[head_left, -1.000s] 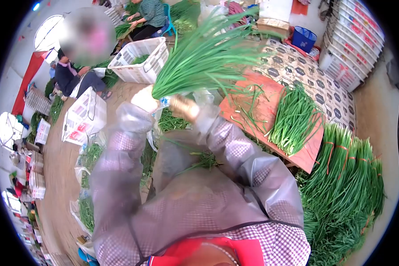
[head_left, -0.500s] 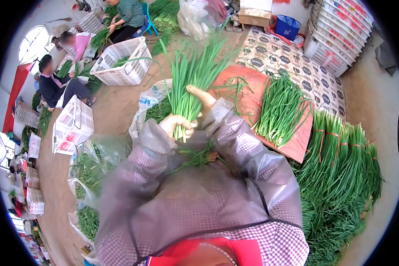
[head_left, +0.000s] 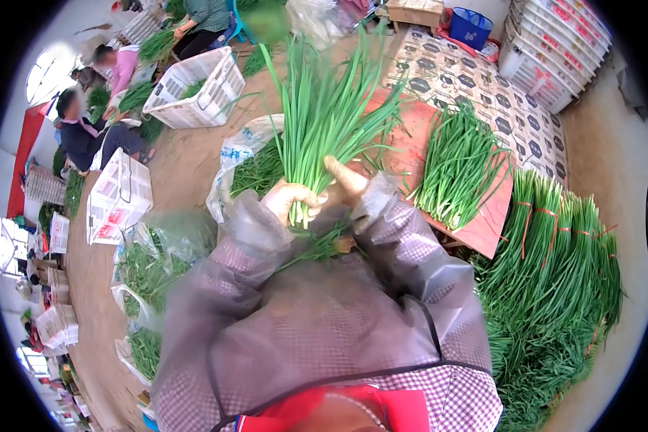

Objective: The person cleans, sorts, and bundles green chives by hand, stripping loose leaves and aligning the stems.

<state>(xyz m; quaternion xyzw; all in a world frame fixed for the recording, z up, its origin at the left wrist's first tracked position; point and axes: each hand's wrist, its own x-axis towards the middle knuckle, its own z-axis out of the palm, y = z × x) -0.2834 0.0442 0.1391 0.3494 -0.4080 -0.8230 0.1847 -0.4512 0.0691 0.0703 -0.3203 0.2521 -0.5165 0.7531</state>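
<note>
A loose bunch of long green stalks (head_left: 313,129) stands upright in front of my chest, its leaves fanned out at the top. My left hand (head_left: 289,200) is wrapped round its pale lower ends. On the right side of the same bunch, my right hand (head_left: 344,180) closes against the stalks, thumb pointing up; its other fingers are partly hidden. Cut greens (head_left: 324,246) lie on my lap. To the right, a loose pile of stalks (head_left: 455,173) rests on a reddish board (head_left: 482,234).
Banded green bundles (head_left: 554,252) are heaped at the right. Open bags of greens (head_left: 147,277) and white crates (head_left: 120,198) stand at the left. Co-workers (head_left: 86,133) sit at the upper left. Stacked crates (head_left: 547,61) and a blue basket (head_left: 470,29) are at the upper right.
The bunch has spread wider at the top, leaning more to the right. My right hand has shifted slightly right and down, its thumb now more upright. My left hand keeps its grip.
</note>
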